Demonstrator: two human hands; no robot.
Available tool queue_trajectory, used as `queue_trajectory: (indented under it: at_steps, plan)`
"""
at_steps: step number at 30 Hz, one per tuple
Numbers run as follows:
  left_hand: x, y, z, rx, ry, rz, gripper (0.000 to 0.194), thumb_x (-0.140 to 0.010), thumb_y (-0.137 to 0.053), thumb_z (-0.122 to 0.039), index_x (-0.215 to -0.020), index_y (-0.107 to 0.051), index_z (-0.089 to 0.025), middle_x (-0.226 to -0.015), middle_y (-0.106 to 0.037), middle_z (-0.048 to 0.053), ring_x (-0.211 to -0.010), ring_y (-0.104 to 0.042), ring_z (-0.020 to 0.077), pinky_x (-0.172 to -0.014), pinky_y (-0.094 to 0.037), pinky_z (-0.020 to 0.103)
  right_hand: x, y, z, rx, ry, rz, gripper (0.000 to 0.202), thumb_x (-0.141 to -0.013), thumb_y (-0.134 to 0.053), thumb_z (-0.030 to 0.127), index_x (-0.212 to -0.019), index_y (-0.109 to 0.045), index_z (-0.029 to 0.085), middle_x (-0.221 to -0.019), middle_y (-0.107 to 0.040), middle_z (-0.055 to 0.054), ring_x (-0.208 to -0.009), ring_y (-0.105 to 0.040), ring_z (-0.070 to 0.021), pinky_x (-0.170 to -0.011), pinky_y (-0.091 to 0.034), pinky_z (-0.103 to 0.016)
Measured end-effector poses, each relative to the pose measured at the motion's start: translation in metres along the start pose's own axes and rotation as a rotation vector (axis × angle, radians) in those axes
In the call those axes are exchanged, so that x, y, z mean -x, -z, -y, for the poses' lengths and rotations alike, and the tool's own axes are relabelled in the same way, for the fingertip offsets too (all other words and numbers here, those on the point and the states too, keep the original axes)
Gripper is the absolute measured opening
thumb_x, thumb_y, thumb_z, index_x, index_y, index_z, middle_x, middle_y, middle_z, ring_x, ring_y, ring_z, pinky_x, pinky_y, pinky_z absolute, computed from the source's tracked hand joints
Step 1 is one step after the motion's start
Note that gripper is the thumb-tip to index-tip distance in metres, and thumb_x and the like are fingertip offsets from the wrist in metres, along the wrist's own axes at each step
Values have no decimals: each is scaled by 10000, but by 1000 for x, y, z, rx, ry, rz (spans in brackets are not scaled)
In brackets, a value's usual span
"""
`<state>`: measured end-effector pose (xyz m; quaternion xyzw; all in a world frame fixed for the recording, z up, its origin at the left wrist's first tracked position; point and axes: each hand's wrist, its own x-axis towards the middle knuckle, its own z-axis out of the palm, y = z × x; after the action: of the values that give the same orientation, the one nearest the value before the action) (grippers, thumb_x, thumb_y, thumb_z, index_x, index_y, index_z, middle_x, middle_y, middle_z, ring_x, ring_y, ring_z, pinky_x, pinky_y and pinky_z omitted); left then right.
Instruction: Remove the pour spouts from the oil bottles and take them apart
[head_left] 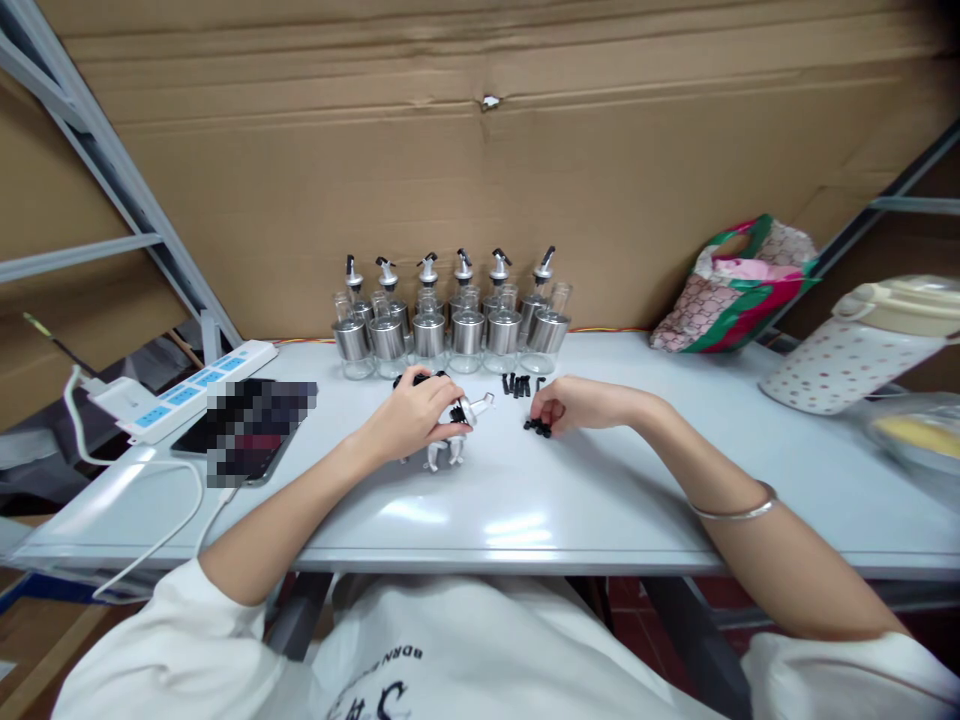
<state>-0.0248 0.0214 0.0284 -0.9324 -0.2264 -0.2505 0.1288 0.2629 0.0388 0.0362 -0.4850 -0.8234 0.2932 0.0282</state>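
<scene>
My left hand [421, 412] is closed on a bottle pourer [472, 408], a silvery spout with a black stopper end. Just below it on the table lie more silvery pourer parts [444, 453], partly covered by the hand. My right hand [564, 404] has its fingertips down at a small pile of black pieces [537, 428]; whether a piece is between the fingers is hidden. Behind that pile is a group of short black spout caps [519, 385]. Glass bottles with steel sleeves [429, 335] stand in two rows; the back ones carry pourers with black tips [463, 262].
On the left are a power strip [202, 390] with a white charger [124, 400], a cable and phones [262, 440]. A patterned bag [735, 290] and a spotted jug [847, 350] stand at the right, near a covered bowl [919, 435]. Cardboard [375, 170] walls the back.
</scene>
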Motion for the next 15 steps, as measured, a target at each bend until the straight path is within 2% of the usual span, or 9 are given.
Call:
queue_trajectory:
  at_steps: [5, 10, 15]
  plan:
    - [0, 0, 0, -3, -16, -19, 395, -911, -415, -493, -1010, -524, -126, -911, -662, 94, -866, -613, 202, -881, -347, 370, -1, -2, 5, 62, -15, -17, 294, -583, -673, 144, -876, -697, 167, -705, -671, -9, -650, -611, -169, -588, -473, -263]
    - [0, 0, 0, -25, -40, -59, 393, -916, -401, -489, -996, -517, -122, -886, -661, 86, -837, -613, 197, -869, -352, 360, 2, 0, 7, 70, -10, -2, 294, -603, -622, 115, -887, -684, 159, -735, -669, -19, -678, -618, -175, -617, -475, -269]
    - [0, -1, 0, -23, -33, -37, 389, -914, -407, -491, -996, -520, -128, -900, -664, 87, -842, -613, 199, -865, -359, 360, 9, 3, 11, 4, 35, 53, 455, -590, -649, 149, -1044, -626, 169, -865, -662, -38, -766, -622, -184, -685, -492, -279]
